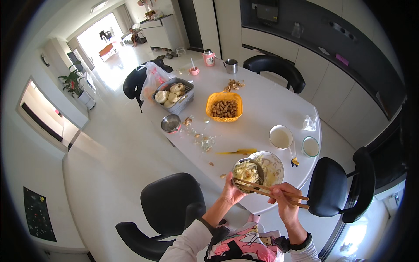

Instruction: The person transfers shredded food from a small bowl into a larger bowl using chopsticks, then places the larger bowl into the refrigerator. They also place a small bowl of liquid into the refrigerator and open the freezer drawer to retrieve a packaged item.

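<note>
My left hand (231,190) grips a metal bowl (260,170) by its near left side, at the table's front edge. Pale shredded vegetable (246,172) fills the bowl. In my right hand (285,199) is a pair of wooden chopsticks (258,188), their tips reaching into the bowl's near side. Partly behind the bowl sits a patterned white plate (279,163) with more of the shreds on it. A yellow knife-like utensil (242,151) lies just beyond the bowl and plate.
On the white table (262,104) stand a yellow basket of peanuts (224,106), a grey basket of buns (173,95), a small metal bowl (171,123), a white bowl (281,137) and a green-rimmed cup (310,146). Black chairs (173,199) surround it. A person (134,36) is far back.
</note>
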Tool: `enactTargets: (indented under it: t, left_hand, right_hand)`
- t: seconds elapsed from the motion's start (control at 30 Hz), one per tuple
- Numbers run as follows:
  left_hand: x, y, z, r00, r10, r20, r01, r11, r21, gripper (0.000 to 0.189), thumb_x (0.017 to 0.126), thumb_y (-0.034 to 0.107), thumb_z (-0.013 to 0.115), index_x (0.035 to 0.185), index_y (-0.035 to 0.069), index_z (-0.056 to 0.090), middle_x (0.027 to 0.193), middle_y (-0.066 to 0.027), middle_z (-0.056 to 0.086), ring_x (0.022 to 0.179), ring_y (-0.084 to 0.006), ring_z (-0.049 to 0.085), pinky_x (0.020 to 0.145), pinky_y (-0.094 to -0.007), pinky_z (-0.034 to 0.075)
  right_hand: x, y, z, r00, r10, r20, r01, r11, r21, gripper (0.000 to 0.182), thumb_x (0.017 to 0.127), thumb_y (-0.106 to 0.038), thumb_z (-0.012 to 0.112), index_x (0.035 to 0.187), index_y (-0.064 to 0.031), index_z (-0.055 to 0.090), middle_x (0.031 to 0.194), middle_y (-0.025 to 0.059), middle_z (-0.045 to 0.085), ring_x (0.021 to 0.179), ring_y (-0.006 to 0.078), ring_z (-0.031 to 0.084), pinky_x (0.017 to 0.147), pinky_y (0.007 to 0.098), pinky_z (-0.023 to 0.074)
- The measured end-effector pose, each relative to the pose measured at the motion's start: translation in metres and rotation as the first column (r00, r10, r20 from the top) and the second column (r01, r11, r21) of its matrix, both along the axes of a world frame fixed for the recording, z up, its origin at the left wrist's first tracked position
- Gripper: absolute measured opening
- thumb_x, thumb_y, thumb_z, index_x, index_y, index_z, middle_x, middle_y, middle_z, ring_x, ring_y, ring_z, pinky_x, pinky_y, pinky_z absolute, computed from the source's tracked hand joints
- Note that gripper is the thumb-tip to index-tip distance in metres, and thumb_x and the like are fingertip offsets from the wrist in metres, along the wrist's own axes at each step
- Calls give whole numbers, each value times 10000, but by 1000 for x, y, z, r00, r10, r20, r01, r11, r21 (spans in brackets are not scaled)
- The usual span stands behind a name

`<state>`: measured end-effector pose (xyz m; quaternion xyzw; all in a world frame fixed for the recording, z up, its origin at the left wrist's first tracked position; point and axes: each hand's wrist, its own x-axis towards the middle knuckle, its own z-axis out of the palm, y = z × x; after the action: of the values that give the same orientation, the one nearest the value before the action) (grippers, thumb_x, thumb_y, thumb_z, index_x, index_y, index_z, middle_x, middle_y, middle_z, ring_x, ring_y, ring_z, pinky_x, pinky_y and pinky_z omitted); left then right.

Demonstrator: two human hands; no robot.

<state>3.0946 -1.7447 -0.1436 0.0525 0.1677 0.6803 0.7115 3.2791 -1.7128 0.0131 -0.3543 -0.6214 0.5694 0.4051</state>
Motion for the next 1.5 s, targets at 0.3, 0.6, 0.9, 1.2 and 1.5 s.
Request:
enactTargets:
  t: [0.3,0.6,0.9,1.2,1.5]
  left_hand:
    - [11,8,-8,996,-31,79,29,999,27,936,751,652,660,1433,93,347,1421,-142,427,1304,-325,422,1052,-557,375]
    - [7,0,-25,1000,-28,4,28,998,55,950,764,626,655,1459,91,289,1476,-140,360,1326,-366,385,1020,-639,364]
    - [6,0,-37,996,91,-20,-91,996,-15,896,744,586,697,1425,103,373,1428,-126,429,1308,-316,420,1049,-535,394]
    - [-16,-9,-33,986,160,-49,-163,982,-90,981,667,623,746,1443,181,341,1460,-107,376,1344,-355,362,1046,-640,330]
    - [-23,-15,-34,970,229,-86,-236,967,-94,980,678,631,735,1457,214,313,1485,-100,330,1372,-363,306,1072,-671,261]
  right_hand:
    - [5,-5,-4,983,30,184,-52,992,118,96,850,36,607,918,70,665,753,124,666,613,142,655,562,234,523]
    - [8,-5,1,971,45,233,-104,963,248,108,820,27,650,927,35,668,762,115,669,639,172,657,591,262,515]
    - [38,-2,-19,997,-27,74,25,999,25,416,954,-327,581,956,84,639,795,130,670,642,172,658,602,278,544]
    - [84,36,-72,956,-283,77,289,953,-87,223,957,-152,573,972,56,653,772,94,655,642,128,625,610,247,520]
    - [32,40,-116,973,77,219,-60,995,-86,132,897,-55,618,993,21,668,826,61,656,705,110,622,632,247,502]
